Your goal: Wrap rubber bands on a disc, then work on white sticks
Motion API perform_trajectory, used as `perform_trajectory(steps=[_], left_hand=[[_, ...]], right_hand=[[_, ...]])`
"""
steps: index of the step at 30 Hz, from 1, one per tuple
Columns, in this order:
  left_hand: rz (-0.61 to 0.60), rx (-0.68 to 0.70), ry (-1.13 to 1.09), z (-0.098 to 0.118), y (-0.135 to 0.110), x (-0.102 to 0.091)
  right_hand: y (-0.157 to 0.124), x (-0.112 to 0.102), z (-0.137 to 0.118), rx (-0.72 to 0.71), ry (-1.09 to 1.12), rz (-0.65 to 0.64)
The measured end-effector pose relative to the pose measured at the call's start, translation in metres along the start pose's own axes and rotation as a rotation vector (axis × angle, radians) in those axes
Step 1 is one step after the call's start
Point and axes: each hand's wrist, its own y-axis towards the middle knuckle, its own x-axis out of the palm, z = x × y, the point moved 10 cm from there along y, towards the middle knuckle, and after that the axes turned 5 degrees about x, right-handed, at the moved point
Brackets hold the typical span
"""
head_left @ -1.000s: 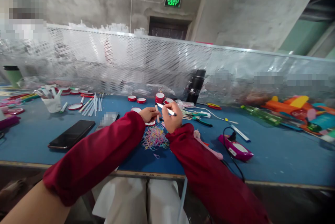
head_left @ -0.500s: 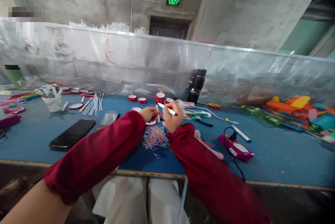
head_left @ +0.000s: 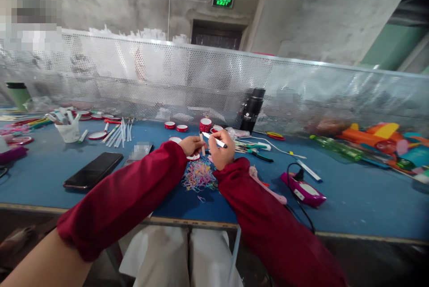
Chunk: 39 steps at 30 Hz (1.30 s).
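Note:
My left hand (head_left: 191, 146) pinches a small wooden craft stick (head_left: 202, 145) and holds it upright above the table. In my right hand (head_left: 221, 152) is a white marker (head_left: 217, 141) with a black end, its tip close to the top of the stick. The stick's top looks dark. Just below both hands lies a heap of colourful rubber bands (head_left: 199, 175), with one loose band nearer the table's front edge. Behind the hands stands a stack of red-and-white tape rolls (head_left: 205, 124).
A black phone (head_left: 94, 170) and a cup of markers (head_left: 67, 131) lie to the left. Toward the right are green-handled pliers (head_left: 259, 152), a black bottle (head_left: 252, 110), and a purple device (head_left: 303, 190) with a cable. A perforated metal screen (head_left: 150, 77) borders the table's back.
Both hands keep nearly the same place and grip, with the marker against the stick's upper part. The camera view has shifted very slightly.

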Motion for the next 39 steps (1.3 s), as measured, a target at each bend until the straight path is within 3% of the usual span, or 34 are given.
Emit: perform_trajectory(steps=[13, 39], left_hand=[[-0.031, 0.017, -0.008, 0.0013, -0.0002, 0.0025], [0.02, 0.005, -0.029, 0.0019, -0.0014, -0.0012]], right_hand=[[-0.0001, 0.0026, -0.0031, -0.014, 0.005, -0.034], [-0.0003, 0.0004, -0.0038, -0.015, -0.015, -0.016]])
